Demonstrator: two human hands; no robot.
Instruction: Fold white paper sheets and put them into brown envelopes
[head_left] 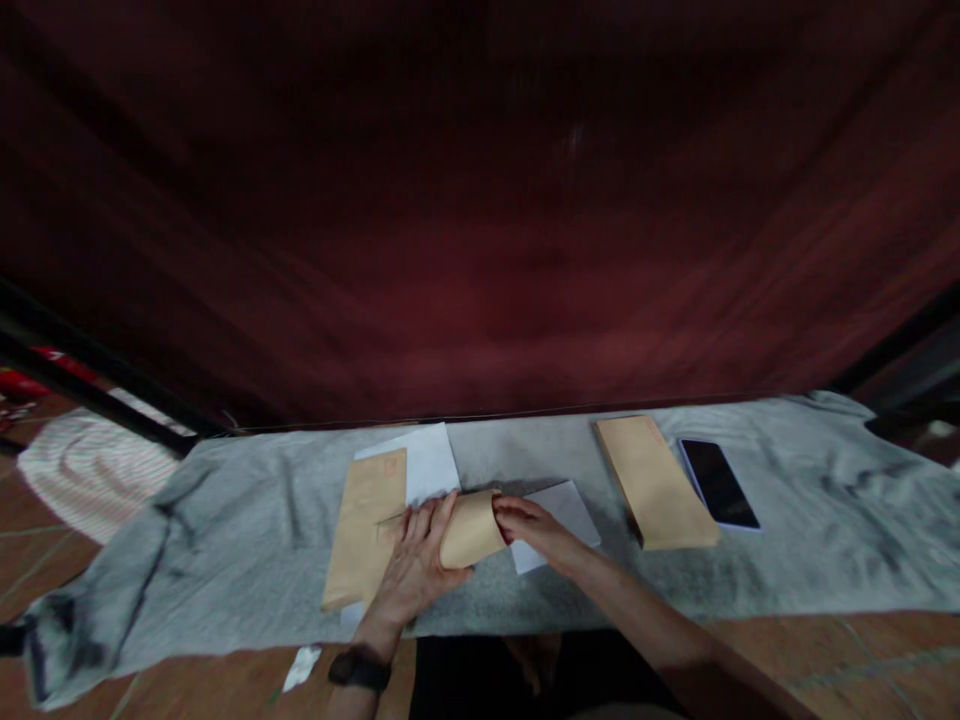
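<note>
A brown paper envelope [471, 530] is bent into a curve between my hands, its mouth gaping on the right. My left hand [420, 560] is wrapped around the left part of it, over other brown envelopes [367, 515] lying flat. At the mouth, my right hand [529, 525] has its fingers closed on the edge; the fingertips are partly hidden inside. Under my right wrist lies a folded white sheet [566, 512]. More white paper [431, 460] sticks out behind the flat envelopes.
A thick stack of brown envelopes [656, 485] lies to the right, beside a dark-screened phone [720, 485]. A grey cloth [247, 540] covers the work surface. Behind it rises a dark red panel [480, 250]. A white scrap [302, 667] is on the tiled floor.
</note>
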